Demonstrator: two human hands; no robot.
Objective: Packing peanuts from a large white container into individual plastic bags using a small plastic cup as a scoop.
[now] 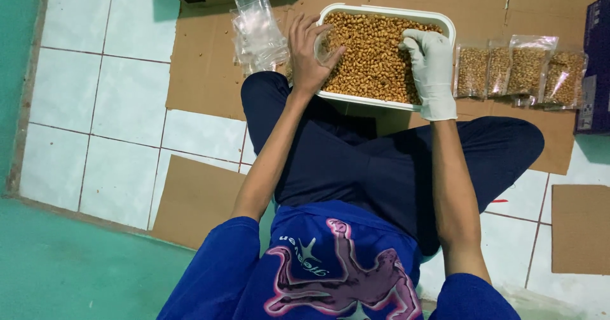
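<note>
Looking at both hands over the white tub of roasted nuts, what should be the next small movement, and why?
Probably the gloved right hand should scoop some nuts toward the small clear bag that the bare left hand holds over the white tub. The bag looks nearly empty, and filled bags already lie to the right.

The person wore a bright blue short-sleeved shirt [330, 275] printed with a pink and white figure, and dark navy trousers [356, 161]. A thin white glove [432, 72] covered the right hand; the left hand [308, 56] was bare.
</note>
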